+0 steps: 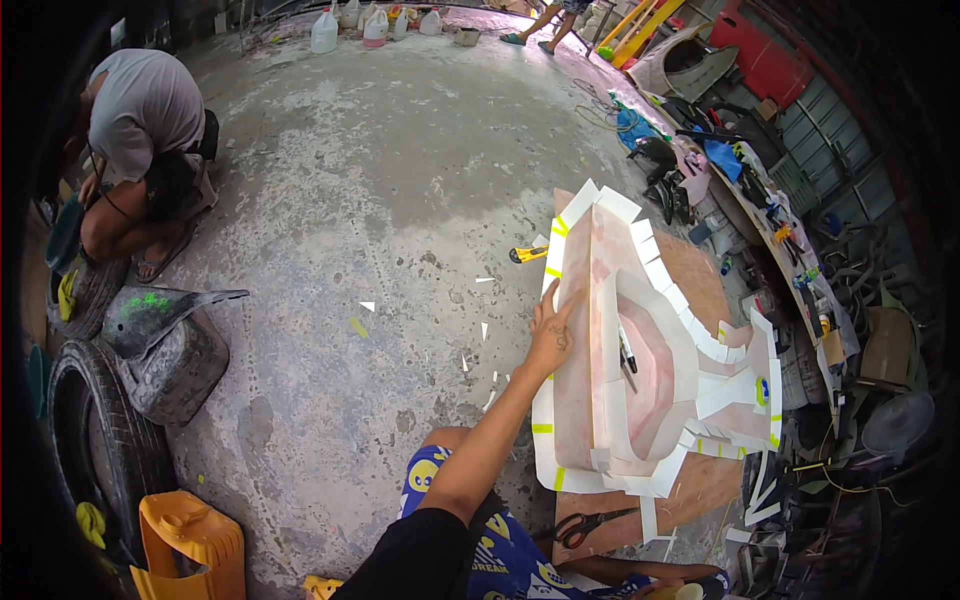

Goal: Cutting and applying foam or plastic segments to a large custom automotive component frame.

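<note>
My left hand [550,335] rests on the left side of a pinkish moulded panel [575,380], fingers stretched out and holding nothing. White card strips [665,285] line the panel's outline, held in places by yellow-green tape [542,428]. A black-and-white marker [627,352] lies on the panel's recessed part. Beside the panel's left edge is a yellow utility knife [527,255]. Scissors [590,527] with dark handles lie below it, and a small tape roll [762,390] sits on its right end. A skin-toned shape at the lower edge may be my right hand; its fingers are not distinguishable.
White paper scraps [367,306] dot the concrete floor. At left are tyres [95,450], a dark battered tank-like part [180,365], a yellow plastic container [190,545] and a crouching person [145,120]. Jugs [324,32] stand far back; a cluttered bench [770,250] runs along the right.
</note>
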### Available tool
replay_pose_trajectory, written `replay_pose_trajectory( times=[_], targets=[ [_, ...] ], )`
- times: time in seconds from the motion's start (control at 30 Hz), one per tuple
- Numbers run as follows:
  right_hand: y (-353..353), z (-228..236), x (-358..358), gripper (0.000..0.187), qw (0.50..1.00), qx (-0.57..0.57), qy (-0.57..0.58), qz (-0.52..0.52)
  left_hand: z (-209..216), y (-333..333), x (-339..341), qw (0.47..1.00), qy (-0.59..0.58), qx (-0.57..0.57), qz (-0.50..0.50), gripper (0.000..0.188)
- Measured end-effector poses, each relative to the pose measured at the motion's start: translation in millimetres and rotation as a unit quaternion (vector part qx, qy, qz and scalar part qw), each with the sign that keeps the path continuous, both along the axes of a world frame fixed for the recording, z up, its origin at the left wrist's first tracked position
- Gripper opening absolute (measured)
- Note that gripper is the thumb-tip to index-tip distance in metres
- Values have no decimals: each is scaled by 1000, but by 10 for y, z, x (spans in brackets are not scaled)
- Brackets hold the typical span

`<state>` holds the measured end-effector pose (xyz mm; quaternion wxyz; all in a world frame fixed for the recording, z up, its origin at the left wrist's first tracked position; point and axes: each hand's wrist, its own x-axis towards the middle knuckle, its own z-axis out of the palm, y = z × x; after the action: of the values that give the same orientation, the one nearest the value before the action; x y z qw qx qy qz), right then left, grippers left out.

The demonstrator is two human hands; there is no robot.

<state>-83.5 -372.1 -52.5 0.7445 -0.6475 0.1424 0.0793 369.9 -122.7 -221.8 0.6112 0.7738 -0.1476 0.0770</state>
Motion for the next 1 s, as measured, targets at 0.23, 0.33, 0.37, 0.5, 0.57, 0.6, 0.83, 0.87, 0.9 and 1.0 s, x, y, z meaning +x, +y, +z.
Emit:
replay_pose_trajectory(
  times=[0.23,0.33,0.37,0.5,0.57,0.6,0.83,0.87,0.9,1.0],
  targets=[
    [-52,-5,-95,82,1000,16,-2,-18,-12,-149,436,998,10,-8,54,92],
    [-124,-22,-57,82,999,27,-5,-16,-140,-138,943,995,0,13,102,93],
    [-152,-28,-63,82,999,29,-8,-21,-92,-150,1107,993,1,25,119,93],
    [-260,-112,-98,83,998,43,-22,-46,123,-244,1592,988,56,110,92,92],
    [-298,-210,-106,83,996,59,-29,-57,165,-266,1800,978,82,170,82,94],
    [-311,-264,-110,83,995,68,-33,-62,163,-240,1891,976,76,188,83,93],
    [-319,-596,-343,84,984,122,-47,-124,254,-288,2196,958,80,264,75,85],
    [-314,-629,-370,84,982,128,-48,-131,262,-302,2212,957,86,268,71,86],
    [-311,-658,-394,84,980,133,-48,-136,266,-325,2216,957,84,271,66,86],
    [-345,-718,-417,84,977,146,-51,-147,298,-364,2239,958,86,264,67,88]
  ],
)
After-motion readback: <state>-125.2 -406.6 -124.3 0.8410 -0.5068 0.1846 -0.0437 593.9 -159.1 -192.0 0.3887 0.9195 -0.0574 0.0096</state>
